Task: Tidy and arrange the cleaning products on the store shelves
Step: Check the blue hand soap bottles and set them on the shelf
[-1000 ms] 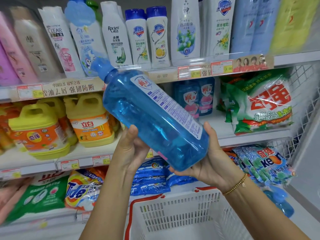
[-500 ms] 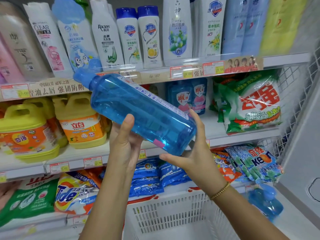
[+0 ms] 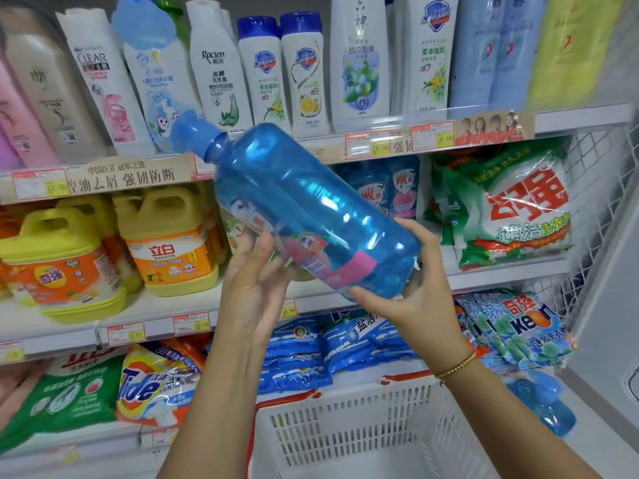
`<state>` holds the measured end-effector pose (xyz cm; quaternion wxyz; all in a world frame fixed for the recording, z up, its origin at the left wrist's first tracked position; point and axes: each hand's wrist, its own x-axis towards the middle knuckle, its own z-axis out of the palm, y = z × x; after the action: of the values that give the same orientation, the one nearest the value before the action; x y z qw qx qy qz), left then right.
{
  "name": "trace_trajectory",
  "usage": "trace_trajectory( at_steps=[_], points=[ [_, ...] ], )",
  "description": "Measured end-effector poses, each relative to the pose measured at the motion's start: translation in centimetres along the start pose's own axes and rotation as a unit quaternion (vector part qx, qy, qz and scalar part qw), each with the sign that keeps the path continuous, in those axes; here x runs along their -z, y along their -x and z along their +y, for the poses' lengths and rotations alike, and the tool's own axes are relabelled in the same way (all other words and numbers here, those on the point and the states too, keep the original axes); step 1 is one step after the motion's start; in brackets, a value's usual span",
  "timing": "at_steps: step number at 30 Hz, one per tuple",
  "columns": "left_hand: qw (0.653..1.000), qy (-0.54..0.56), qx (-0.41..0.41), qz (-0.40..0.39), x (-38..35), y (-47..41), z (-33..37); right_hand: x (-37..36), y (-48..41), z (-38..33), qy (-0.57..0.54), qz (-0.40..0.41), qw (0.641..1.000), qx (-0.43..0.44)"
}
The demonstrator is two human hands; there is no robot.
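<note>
Bottle: The blue bottle [image 3: 311,209] is in the air in front of the middle shelf [image 3: 501,274]. It lies tilted, blue cap [image 3: 190,131] up to your left, base down to your right.
Right grip: Your right grip [image 3: 411,299] cups the base, thumb beneath, fingers curled round the far side.
Left grip: Your left grip [image 3: 256,281] clasps the bottle's lower side, thumb up against the label, fingers under it.
Step in hand: You appear to be turning the bottle to find its face before shelving it.
Doing it well: Carry the weight in the right grip and steer with the left. Turn slowly, since the liquid will likely slosh. Bring the cap upright before you reach in, so that it clears the shelf edge above. Set it down label outward beside its like.
Bottle label: The pink and white label [image 3: 311,250] shows through the plastic; its writing is too blurred to read.
Behind the bottle: matching blue bottles [image 3: 390,191] stand on the middle shelf; their red logo is not legible.
Left of the bottle: yellow jugs [image 3: 169,243] marked "立白".
Right of the bottle: a green and white bag [image 3: 511,209] with large red characters.
Above the bottle: a "Racien" bottle [image 3: 218,70], "Safeguard" bottles [image 3: 264,74], a "CLEAR" bottle [image 3: 100,84], and a price tag [image 3: 380,146] reading "18.00".
Below the bottle: a "Tide" bag [image 3: 155,385], "Keon" bags [image 3: 525,326], and a white basket [image 3: 345,426].
</note>
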<state>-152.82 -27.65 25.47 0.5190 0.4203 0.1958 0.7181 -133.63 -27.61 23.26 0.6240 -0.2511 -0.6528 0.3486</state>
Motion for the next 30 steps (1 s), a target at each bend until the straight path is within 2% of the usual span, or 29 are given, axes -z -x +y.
trace_trajectory(
  at_steps=[5,8,11,18,22,30],
  points=[
    [0.999,-0.017,0.013,-0.029,0.4,0.2,0.4,1.3,-0.4,1.6,-0.145,-0.045,0.981,-0.122],
    [0.998,-0.043,0.018,-0.048,0.2,0.2,0.5,1.3,0.0,2.6,-0.247,-0.063,0.946,-0.202],
    [0.996,-0.068,0.025,-0.046,-0.2,0.2,0.8,0.9,0.8,2.9,-0.299,-0.090,0.916,-0.250],
    [0.990,-0.126,0.058,-0.008,0.1,-0.3,1.8,1.0,1.5,0.5,-0.218,-0.143,0.920,-0.292],
    [0.990,-0.104,0.093,0.024,-0.4,0.3,1.4,1.6,2.1,-1.5,-0.158,-0.155,0.925,-0.310],
    [0.982,-0.086,0.169,0.019,-4.1,1.4,1.1,5.3,3.5,-7.9,-0.098,-0.164,0.933,-0.305]
  ],
)
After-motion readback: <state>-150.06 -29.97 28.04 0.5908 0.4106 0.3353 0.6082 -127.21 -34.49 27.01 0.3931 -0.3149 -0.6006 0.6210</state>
